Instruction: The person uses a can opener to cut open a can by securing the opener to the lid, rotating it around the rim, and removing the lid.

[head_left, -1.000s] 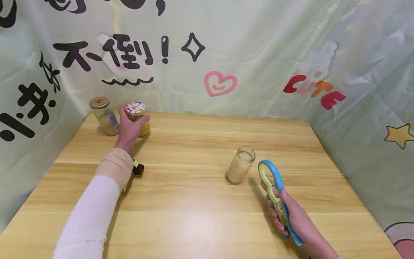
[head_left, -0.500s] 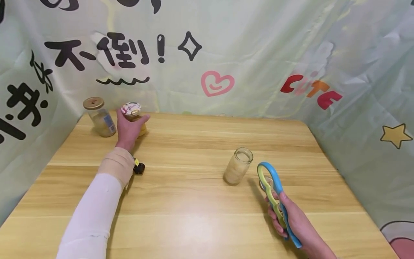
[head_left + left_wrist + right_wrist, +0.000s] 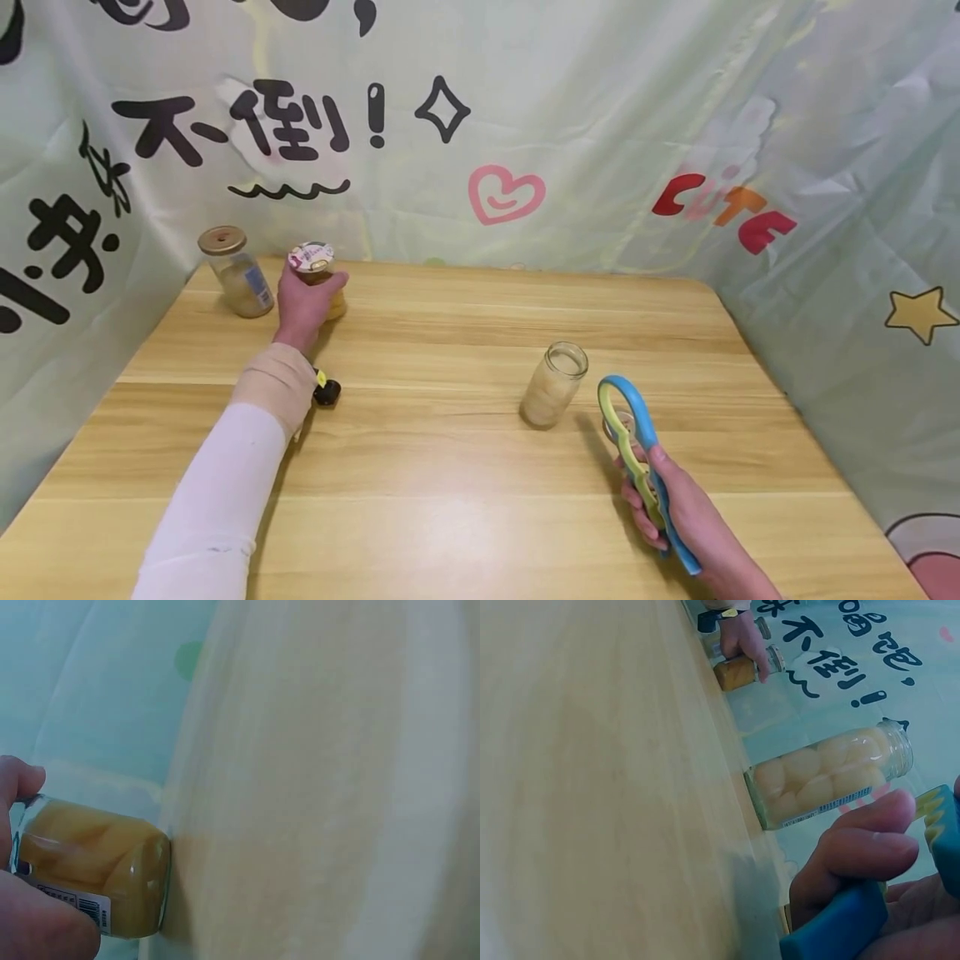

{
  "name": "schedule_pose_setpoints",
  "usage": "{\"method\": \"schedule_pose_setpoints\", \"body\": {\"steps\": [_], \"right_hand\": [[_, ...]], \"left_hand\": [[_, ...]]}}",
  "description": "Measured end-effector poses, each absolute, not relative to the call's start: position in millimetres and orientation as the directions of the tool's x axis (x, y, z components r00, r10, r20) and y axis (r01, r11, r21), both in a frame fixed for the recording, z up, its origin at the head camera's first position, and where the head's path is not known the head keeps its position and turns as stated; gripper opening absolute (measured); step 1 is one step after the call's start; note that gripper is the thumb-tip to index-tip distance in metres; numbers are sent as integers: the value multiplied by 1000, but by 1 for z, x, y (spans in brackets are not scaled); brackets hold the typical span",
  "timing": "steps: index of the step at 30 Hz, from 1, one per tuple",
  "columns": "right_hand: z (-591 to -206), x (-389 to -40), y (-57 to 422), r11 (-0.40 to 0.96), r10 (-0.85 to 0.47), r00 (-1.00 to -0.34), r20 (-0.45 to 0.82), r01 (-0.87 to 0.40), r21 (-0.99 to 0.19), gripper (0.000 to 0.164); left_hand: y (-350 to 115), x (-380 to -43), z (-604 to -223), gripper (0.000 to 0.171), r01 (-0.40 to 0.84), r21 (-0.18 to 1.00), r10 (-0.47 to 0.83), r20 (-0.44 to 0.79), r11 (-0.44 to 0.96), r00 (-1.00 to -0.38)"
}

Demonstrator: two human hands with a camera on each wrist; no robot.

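At the far left, my left hand [image 3: 302,312] grips a jar of yellow fruit [image 3: 337,306] just under its printed lid [image 3: 311,257]. In the left wrist view this fruit jar [image 3: 97,862] shows a barcode label, its base close against the tabletop. My right hand [image 3: 675,500] holds a blue and yellow-green jar opener [image 3: 637,417] upright, fingers curled round its handles. Left of the opener stands a lidless glass jar [image 3: 553,387]; the right wrist view shows pale round fruit in this jar [image 3: 817,776]. Behind the opener a round lid [image 3: 621,425] lies on the table, partly hidden.
A third jar [image 3: 242,283] with a gold lid stands left of my left hand, near the table's back left corner. Printed cloth [image 3: 600,100] hangs behind and along both sides of the wooden table [image 3: 420,467]. A black wrist camera [image 3: 327,392] sticks out beside my left wrist.
My left hand and the yellow fruit jar have shifted very slightly toward me. The right hand keeps the jar opener in the same place; the view has swayed a little.
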State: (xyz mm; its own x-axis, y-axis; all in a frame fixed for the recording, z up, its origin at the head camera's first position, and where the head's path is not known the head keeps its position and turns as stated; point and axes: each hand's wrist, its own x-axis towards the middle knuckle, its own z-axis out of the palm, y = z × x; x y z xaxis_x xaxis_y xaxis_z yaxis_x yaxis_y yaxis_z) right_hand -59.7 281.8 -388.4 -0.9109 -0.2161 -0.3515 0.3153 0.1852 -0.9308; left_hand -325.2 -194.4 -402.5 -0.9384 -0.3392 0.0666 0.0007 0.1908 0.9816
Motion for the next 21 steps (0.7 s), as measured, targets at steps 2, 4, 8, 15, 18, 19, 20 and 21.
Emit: {"method": "schedule_pose_setpoints", "body": {"steps": [2, 4, 8, 15, 18, 19, 20, 21], "right_hand": [[-389, -59, 282, 183, -219, -913, -346, 309, -933, 73], [-389, -59, 282, 182, -218, -914, -343, 307, -934, 73], [-389, -58, 281, 175, -217, -918, -332, 298, -938, 73], [-387, -57, 280, 156, -228, -917, -327, 297, -942, 72], [-386, -57, 281, 153, -229, -915, -333, 304, -940, 72], [-386, -57, 281, 155, -231, -915, -332, 302, -941, 73], [-386, -57, 281, 154, -235, -914, -330, 301, -941, 72], [-386, -57, 281, 153, -239, -914, -327, 297, -942, 72]], "left_hand": [[-193, -322, -403, 82, -3, 982, -323, 59, 189, -945], [-192, -321, -404, 82, -8, 982, -307, 52, 191, -950], [-192, -317, -406, 80, -25, 974, -292, 43, 226, -955], [-185, -307, -406, 72, -11, 977, -175, 27, 212, -984], [-178, -302, -405, 68, 11, 979, -88, 29, 202, -996], [-176, -300, -405, 67, 20, 979, -61, 33, 204, -998], [-173, -299, -405, 66, 27, 979, -40, 36, 204, -999], [-170, -297, -405, 66, 36, 979, -20, 41, 203, -999]]}}
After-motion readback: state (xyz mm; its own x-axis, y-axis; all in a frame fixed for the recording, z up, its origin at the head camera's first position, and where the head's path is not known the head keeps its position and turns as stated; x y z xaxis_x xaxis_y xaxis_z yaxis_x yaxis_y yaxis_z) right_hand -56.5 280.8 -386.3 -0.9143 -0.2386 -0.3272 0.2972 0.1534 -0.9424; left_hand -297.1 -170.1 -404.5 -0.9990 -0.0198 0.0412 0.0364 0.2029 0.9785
